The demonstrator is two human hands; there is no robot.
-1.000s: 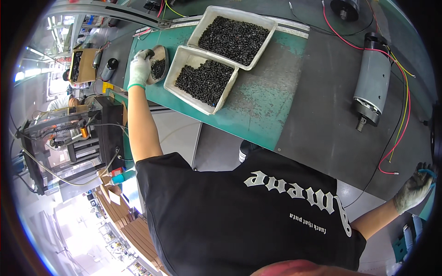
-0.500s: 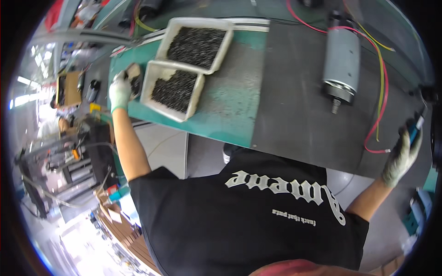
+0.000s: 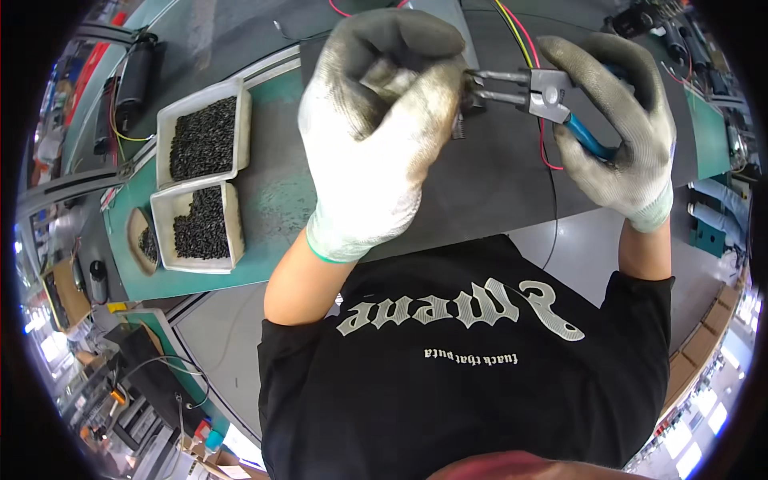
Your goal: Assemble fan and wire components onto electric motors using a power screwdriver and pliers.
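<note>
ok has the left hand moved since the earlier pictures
Yes, rightward: earlier the left hand was at the small dish, left of the white bins; now it is right of those bins, near the pliers.

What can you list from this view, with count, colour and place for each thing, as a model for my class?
pliers: 1, grey with blue handle, in the right hand
bins: 2, white, at left
small tray: 1, beige, beside the nearer bin
small parts: uncountable, black, in bins and tray
mat: 1, green, under the bins
table: 1, dark grey, beyond the person
wires: several, red, yellow and black, mostly beyond the hands
cylinder: 1, grey, partly hidden behind the left hand
carton: 1, brown, left edge
background clutter: too small to count, mixed colours, around the rim
T-shirt: 1, black with pale lettering, on the person
left hand: 1, whitish glove, near the pliers' tips
right hand: 1, greyish glove, around the pliers
</note>
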